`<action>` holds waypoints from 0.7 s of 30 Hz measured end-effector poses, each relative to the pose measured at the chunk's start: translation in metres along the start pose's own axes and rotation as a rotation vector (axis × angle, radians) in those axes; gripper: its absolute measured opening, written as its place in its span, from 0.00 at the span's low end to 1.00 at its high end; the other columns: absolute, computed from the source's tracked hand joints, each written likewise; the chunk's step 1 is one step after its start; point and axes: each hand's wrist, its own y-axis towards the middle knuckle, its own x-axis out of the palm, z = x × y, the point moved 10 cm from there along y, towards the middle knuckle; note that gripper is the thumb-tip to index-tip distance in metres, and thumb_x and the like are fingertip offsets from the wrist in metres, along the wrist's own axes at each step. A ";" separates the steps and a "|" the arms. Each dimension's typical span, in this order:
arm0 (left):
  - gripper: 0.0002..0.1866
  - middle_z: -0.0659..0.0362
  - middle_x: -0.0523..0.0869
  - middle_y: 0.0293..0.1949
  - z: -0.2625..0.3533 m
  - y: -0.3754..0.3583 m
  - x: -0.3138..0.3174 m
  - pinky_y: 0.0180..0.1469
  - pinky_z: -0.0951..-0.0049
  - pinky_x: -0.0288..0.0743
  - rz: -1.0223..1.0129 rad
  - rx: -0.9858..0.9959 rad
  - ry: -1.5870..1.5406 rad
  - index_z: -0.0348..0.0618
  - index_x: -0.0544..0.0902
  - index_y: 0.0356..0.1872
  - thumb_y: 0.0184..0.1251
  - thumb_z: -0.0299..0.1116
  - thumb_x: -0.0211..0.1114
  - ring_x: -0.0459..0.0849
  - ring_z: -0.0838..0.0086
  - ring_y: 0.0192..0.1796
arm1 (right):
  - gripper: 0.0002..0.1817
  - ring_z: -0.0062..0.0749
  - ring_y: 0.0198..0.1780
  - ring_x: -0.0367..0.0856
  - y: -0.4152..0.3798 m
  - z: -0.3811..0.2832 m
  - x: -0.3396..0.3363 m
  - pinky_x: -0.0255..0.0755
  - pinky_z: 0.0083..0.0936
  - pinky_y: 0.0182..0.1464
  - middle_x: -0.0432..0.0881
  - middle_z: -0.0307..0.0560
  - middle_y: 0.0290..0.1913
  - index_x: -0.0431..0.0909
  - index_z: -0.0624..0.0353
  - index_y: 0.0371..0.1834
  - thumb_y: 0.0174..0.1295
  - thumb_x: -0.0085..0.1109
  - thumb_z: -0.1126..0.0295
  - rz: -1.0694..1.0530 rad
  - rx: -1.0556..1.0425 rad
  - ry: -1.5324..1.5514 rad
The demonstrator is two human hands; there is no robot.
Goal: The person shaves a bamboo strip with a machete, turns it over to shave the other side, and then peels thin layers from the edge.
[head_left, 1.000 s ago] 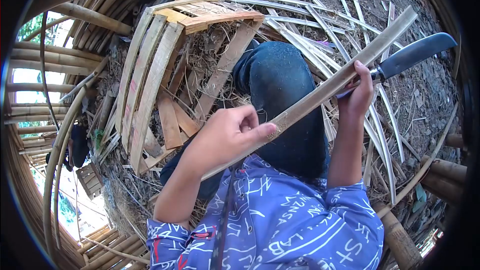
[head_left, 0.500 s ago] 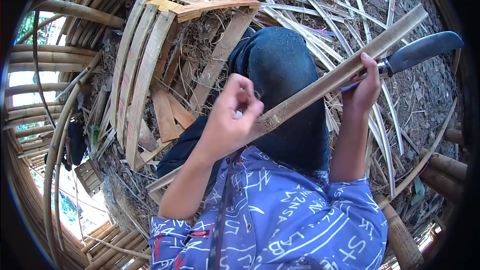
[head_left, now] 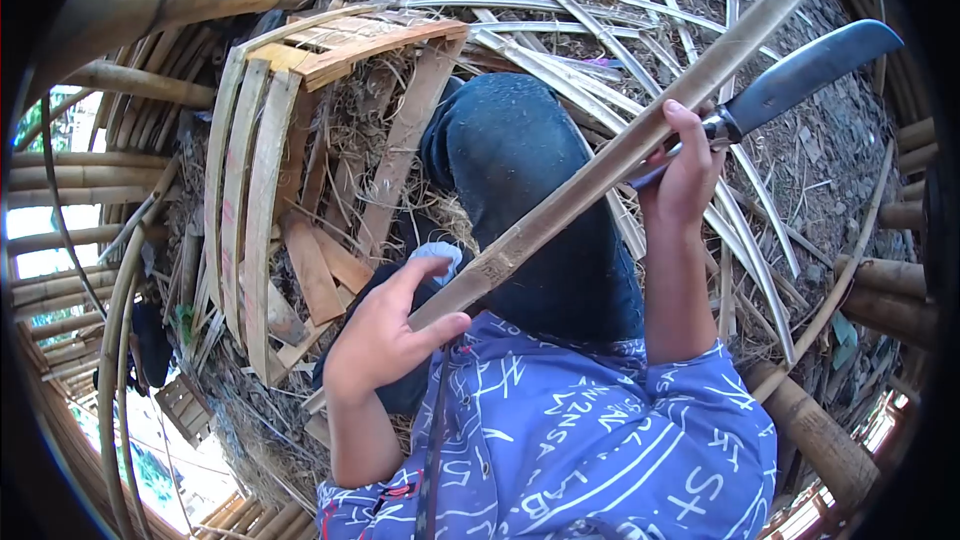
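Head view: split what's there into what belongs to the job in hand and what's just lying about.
Seem to belong to the job:
- long strip, in the right hand, its lower part at the left hand
- knife, also in the right hand

Seem just lying about:
- slatted crate
- loose strips on the ground, though possibly related

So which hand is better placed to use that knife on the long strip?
Probably the right hand: it holds the knife and touches the strip. The left hand is farther down the strip, well away from the knife.
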 end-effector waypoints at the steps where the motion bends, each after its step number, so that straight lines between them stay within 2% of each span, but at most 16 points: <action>1: 0.33 0.44 0.84 0.45 -0.009 0.001 0.001 0.50 0.64 0.75 0.045 -0.014 0.078 0.35 0.77 0.52 0.53 0.52 0.73 0.84 0.54 0.49 | 0.09 0.18 0.16 0.72 0.001 -0.001 -0.001 0.66 0.12 0.17 0.77 0.42 0.26 0.73 0.62 0.35 0.54 0.63 0.74 0.002 -0.010 0.001; 2: 0.33 0.44 0.84 0.45 -0.012 0.001 0.002 0.50 0.64 0.75 0.040 0.000 0.082 0.35 0.77 0.52 0.53 0.52 0.73 0.84 0.54 0.49 | 0.09 0.19 0.17 0.72 0.000 -0.004 0.001 0.66 0.12 0.17 0.77 0.42 0.26 0.73 0.63 0.35 0.54 0.63 0.75 -0.005 -0.008 0.009; 4: 0.31 0.46 0.86 0.35 -0.038 -0.002 0.008 0.44 0.66 0.77 -0.060 -0.151 0.145 0.34 0.82 0.42 0.49 0.54 0.75 0.85 0.54 0.40 | 0.09 0.20 0.18 0.73 0.000 -0.005 0.001 0.67 0.13 0.18 0.77 0.43 0.26 0.72 0.63 0.35 0.54 0.63 0.75 -0.019 -0.009 0.002; 5: 0.25 0.51 0.84 0.25 -0.033 -0.003 0.008 0.35 0.70 0.76 -0.053 -0.075 0.163 0.33 0.83 0.34 0.52 0.50 0.75 0.84 0.64 0.29 | 0.08 0.20 0.18 0.73 0.000 -0.007 0.001 0.67 0.14 0.18 0.77 0.43 0.26 0.73 0.64 0.34 0.55 0.62 0.76 -0.021 -0.020 0.002; 6: 0.25 0.51 0.84 0.25 -0.041 -0.005 0.015 0.35 0.70 0.76 -0.055 -0.064 0.169 0.33 0.83 0.34 0.52 0.50 0.75 0.84 0.64 0.29 | 0.08 0.20 0.18 0.73 0.000 -0.009 0.000 0.67 0.14 0.18 0.77 0.43 0.26 0.73 0.64 0.34 0.55 0.62 0.76 -0.016 -0.031 0.006; 8: 0.20 0.54 0.80 0.19 -0.072 -0.013 0.030 0.29 0.74 0.73 -0.037 -0.225 -0.299 0.32 0.83 0.34 0.57 0.44 0.73 0.80 0.75 0.23 | 0.07 0.20 0.18 0.73 -0.001 -0.010 0.004 0.67 0.14 0.18 0.77 0.42 0.26 0.74 0.64 0.33 0.55 0.62 0.77 -0.048 -0.031 -0.015; 9: 0.17 0.57 0.77 0.16 -0.073 -0.016 0.034 0.25 0.75 0.69 -0.051 -0.228 -0.332 0.31 0.82 0.35 0.60 0.39 0.71 0.77 0.82 0.21 | 0.06 0.19 0.18 0.72 -0.001 -0.011 0.005 0.67 0.14 0.18 0.76 0.41 0.25 0.75 0.65 0.33 0.56 0.61 0.77 -0.045 -0.033 -0.026; 13: 0.18 0.56 0.75 0.15 -0.063 -0.016 0.032 0.23 0.73 0.67 0.005 -0.207 -0.182 0.31 0.81 0.33 0.60 0.40 0.71 0.77 0.82 0.20 | 0.06 0.21 0.15 0.71 -0.003 -0.012 0.003 0.67 0.17 0.18 0.75 0.41 0.23 0.72 0.63 0.30 0.57 0.62 0.76 -0.046 0.012 -0.034; 15: 0.18 0.52 0.76 0.15 -0.037 -0.015 0.020 0.23 0.71 0.66 0.134 -0.099 -0.064 0.32 0.79 0.29 0.61 0.40 0.71 0.76 0.75 0.17 | 0.09 0.23 0.12 0.70 -0.003 -0.005 -0.002 0.67 0.20 0.16 0.72 0.41 0.19 0.68 0.60 0.26 0.57 0.61 0.76 -0.080 0.058 0.053; 16: 0.18 0.52 0.76 0.15 -0.028 -0.012 0.022 0.23 0.71 0.66 0.139 -0.096 -0.069 0.32 0.79 0.29 0.61 0.40 0.71 0.76 0.75 0.17 | 0.11 0.25 0.11 0.70 -0.003 -0.005 -0.002 0.67 0.23 0.15 0.69 0.41 0.17 0.65 0.58 0.24 0.56 0.58 0.78 -0.136 0.037 0.029; 18: 0.19 0.46 0.78 0.17 -0.004 -0.004 0.014 0.24 0.66 0.69 0.233 -0.032 -0.068 0.32 0.77 0.27 0.62 0.41 0.69 0.79 0.59 0.18 | 0.09 0.25 0.11 0.70 -0.006 -0.006 -0.008 0.66 0.22 0.15 0.70 0.42 0.18 0.65 0.59 0.24 0.55 0.56 0.78 -0.190 0.019 -0.077; 19: 0.19 0.46 0.78 0.17 0.004 0.002 0.012 0.24 0.66 0.69 0.239 -0.028 -0.072 0.32 0.77 0.27 0.62 0.41 0.69 0.79 0.59 0.18 | 0.08 0.24 0.11 0.70 -0.007 -0.006 -0.010 0.65 0.22 0.14 0.69 0.40 0.17 0.66 0.60 0.23 0.53 0.55 0.81 -0.206 0.010 -0.112; 21: 0.20 0.41 0.80 0.20 0.020 0.016 0.004 0.27 0.59 0.71 0.287 -0.021 0.071 0.32 0.76 0.29 0.65 0.42 0.66 0.80 0.46 0.24 | 0.08 0.23 0.11 0.69 -0.012 -0.011 -0.007 0.65 0.22 0.14 0.70 0.39 0.17 0.66 0.60 0.22 0.52 0.55 0.81 -0.265 -0.024 -0.236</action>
